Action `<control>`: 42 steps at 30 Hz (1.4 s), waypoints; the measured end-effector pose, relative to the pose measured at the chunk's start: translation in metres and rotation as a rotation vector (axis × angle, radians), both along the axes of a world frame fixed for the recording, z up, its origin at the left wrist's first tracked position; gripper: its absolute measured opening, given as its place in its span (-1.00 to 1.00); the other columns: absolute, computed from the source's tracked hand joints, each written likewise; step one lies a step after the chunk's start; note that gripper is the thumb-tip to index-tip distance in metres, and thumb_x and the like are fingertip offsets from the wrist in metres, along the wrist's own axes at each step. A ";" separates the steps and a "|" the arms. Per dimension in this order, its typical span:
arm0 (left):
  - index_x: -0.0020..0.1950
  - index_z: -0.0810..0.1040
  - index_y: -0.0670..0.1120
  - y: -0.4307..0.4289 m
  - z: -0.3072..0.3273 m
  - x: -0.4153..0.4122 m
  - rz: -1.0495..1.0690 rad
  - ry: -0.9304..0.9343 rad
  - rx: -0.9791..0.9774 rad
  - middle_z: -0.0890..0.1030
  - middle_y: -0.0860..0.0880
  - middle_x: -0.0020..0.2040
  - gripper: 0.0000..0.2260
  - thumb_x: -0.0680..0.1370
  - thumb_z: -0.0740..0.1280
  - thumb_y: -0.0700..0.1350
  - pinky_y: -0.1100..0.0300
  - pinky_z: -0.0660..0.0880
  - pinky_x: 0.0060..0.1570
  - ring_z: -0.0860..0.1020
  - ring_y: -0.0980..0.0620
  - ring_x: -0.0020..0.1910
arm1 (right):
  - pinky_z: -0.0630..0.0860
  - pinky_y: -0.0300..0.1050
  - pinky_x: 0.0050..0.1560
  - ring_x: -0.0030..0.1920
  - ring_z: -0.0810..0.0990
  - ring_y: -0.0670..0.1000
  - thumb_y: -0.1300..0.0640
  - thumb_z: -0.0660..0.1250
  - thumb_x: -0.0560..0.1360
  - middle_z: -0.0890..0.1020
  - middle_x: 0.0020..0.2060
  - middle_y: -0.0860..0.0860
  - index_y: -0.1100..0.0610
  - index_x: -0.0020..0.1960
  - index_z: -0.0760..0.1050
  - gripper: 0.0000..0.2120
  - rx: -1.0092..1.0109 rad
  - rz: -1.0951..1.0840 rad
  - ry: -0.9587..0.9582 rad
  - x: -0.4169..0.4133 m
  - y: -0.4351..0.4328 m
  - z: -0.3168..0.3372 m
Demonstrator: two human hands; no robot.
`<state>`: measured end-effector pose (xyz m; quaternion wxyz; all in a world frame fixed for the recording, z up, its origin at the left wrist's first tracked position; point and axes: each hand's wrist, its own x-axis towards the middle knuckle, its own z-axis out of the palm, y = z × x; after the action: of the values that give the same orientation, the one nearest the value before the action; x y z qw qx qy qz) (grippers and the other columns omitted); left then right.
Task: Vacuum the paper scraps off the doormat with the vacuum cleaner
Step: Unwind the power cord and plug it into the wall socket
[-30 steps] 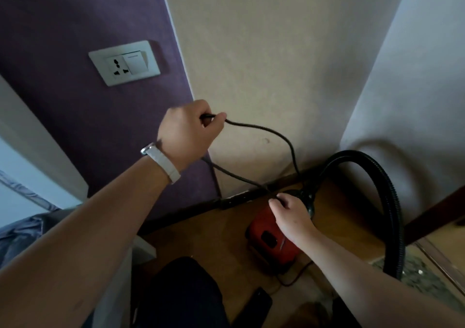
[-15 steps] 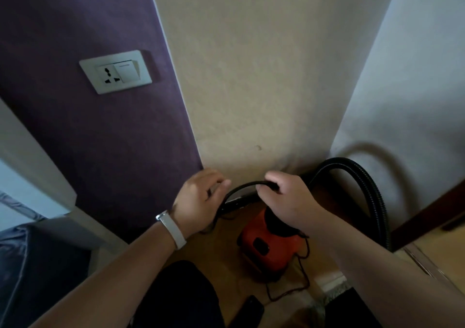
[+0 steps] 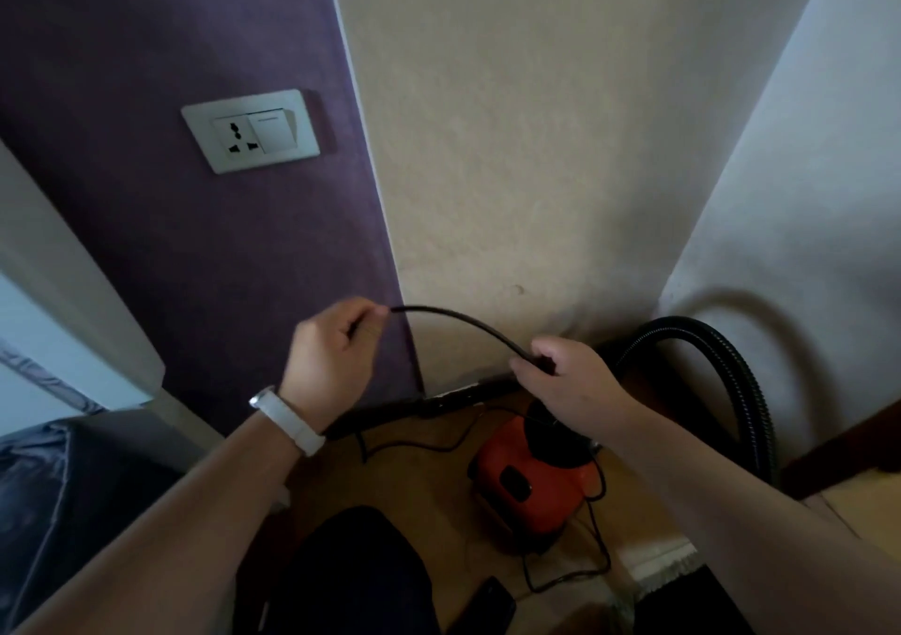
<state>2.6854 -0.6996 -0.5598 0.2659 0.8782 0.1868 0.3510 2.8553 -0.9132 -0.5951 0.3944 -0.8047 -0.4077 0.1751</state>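
Both hands pinch the black power cord (image 3: 458, 325): the left hand (image 3: 331, 361) closed on one end, the right hand (image 3: 565, 381) closed further along, the cord arching between them. No brand or writing is legible. Just below the right hand sits the vacuum cleaner (image 3: 531, 483), orange-red with a black top, on the wooden floor; its ribbed black hose (image 3: 731, 381) loops rightward. Up-left of the left hand, a white wall socket (image 3: 249, 130).

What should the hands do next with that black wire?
Probably keep drawing the black cord out, then bring its plug up to the wall socket. The left hand and right hand both grip the cord, the socket holds no plug, and the red vacuum cleaner sits on the floor.
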 end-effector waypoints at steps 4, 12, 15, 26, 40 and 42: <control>-0.17 0.59 -0.17 0.045 -0.009 -0.026 0.205 0.168 0.010 0.56 -0.06 -0.34 -0.79 0.61 0.29 -0.12 0.17 0.34 -0.38 0.51 -0.03 -0.36 | 0.28 -0.08 -0.36 -0.44 0.40 -0.01 -0.07 0.33 0.58 0.42 -0.41 0.05 0.13 -0.26 0.44 -0.65 -0.119 -0.055 -0.022 0.016 -0.002 -0.018; 0.38 0.45 0.07 0.028 -0.039 -0.025 0.029 0.577 -0.140 0.57 0.08 0.19 -0.59 0.59 0.23 0.20 0.12 0.49 0.07 0.55 0.05 0.14 | 0.27 -0.09 -0.39 -0.45 0.41 -0.02 0.00 0.34 0.57 0.44 -0.44 0.16 0.26 -0.23 0.46 -0.65 -0.045 0.007 -0.031 -0.007 0.021 -0.014; 0.41 0.43 0.03 -0.004 -0.037 -0.012 -0.181 0.508 -0.228 0.58 0.07 0.17 -0.45 0.53 0.17 0.32 0.11 0.52 0.10 0.56 0.09 0.13 | 0.23 -0.22 -0.45 -0.50 0.36 -0.11 0.07 0.35 0.55 0.43 -0.51 -0.02 0.07 -0.35 0.40 -0.69 -0.057 0.072 -0.052 -0.021 0.037 -0.005; -0.22 0.55 0.01 -0.009 -0.021 -0.009 -0.180 0.196 -0.122 0.53 0.01 -0.43 -0.77 0.57 0.33 0.09 0.03 0.45 -0.47 0.50 0.04 -0.46 | 0.27 -0.19 -0.44 -0.52 0.37 -0.13 0.04 0.33 0.56 0.43 -0.49 -0.05 0.07 -0.32 0.40 -0.70 -0.094 0.141 -0.067 -0.034 0.049 0.012; -0.28 0.55 -0.05 0.039 -0.040 -0.051 0.063 0.179 0.010 0.46 0.04 -0.51 -0.68 0.59 0.29 0.10 0.19 0.34 -0.60 0.43 0.04 -0.55 | 0.55 -0.17 -0.28 -0.42 0.58 0.01 0.36 0.42 0.49 0.60 -0.35 0.10 0.18 -0.08 0.55 -0.88 0.426 -0.202 0.524 -0.039 0.077 0.034; -0.31 0.51 -0.04 0.041 -0.042 -0.056 0.051 0.194 0.031 0.43 0.04 -0.51 -0.62 0.58 0.21 0.17 0.19 0.32 -0.59 0.41 0.04 -0.55 | 0.58 -0.09 -0.26 -0.39 0.57 0.05 0.39 0.39 0.50 0.58 -0.34 0.07 0.20 -0.10 0.56 -0.88 0.560 -0.206 0.769 -0.044 0.094 0.041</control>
<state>2.6292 -0.6587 -0.6017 0.2240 0.9069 0.2287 0.2739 2.8116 -0.8190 -0.5545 0.7331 -0.5807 -0.1823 0.3035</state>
